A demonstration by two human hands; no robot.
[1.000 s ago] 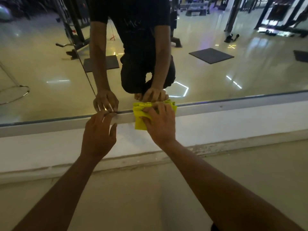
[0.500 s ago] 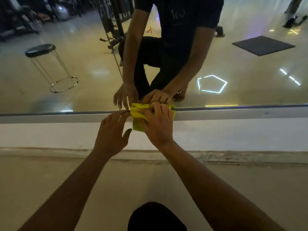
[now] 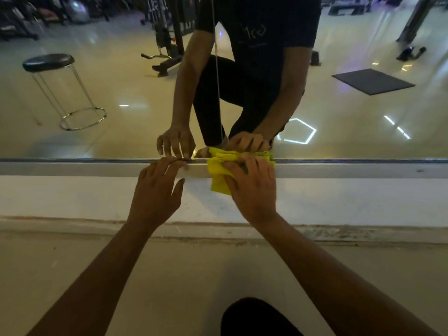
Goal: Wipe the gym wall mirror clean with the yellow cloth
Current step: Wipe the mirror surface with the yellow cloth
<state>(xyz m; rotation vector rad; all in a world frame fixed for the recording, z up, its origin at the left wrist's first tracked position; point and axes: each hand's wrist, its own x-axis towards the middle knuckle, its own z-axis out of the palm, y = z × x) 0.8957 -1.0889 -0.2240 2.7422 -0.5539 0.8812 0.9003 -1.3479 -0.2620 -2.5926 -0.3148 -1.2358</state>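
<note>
- Your right hand [image 3: 253, 187] presses the folded yellow cloth [image 3: 219, 175] against the metal strip [image 3: 363, 162] along the bottom edge of the wall mirror [image 3: 121, 98]; the fingers lie spread and fairly straight over the cloth, their tips at the strip.
- The cloth sits bunched under that hand: its upper fold meets the glass at the strip, and a lower corner hangs down over the white ledge [image 3: 72, 197] to the left of your palm.
- Your left hand [image 3: 156, 190] is just beside the cloth, not touching it. Its grip is loose: fingers extended with the tips resting on the strip, thumb held out to the right, nothing held.
- Both forearms reach forward from the bottom of the head view, well apart at the elbows and drawing closer at the hands.
- A dark knee [image 3: 257, 318] shows at the bottom edge, between your arms, above the tan floor [image 3: 169, 275].
- In the mirror you see the reflection of a crouching person in a dark shirt, whose hands meet yours at the strip.
- A vertical seam [image 3: 216, 69] in the glass runs down to just left of the cloth.
- Also reflected: a black-topped stool [image 3: 48, 62] on a chrome ring base at left, a dark floor mat [image 3: 373, 81] at right, gym machines behind, and a glowing pentagon [image 3: 299, 132] of light on the glossy floor.
</note>
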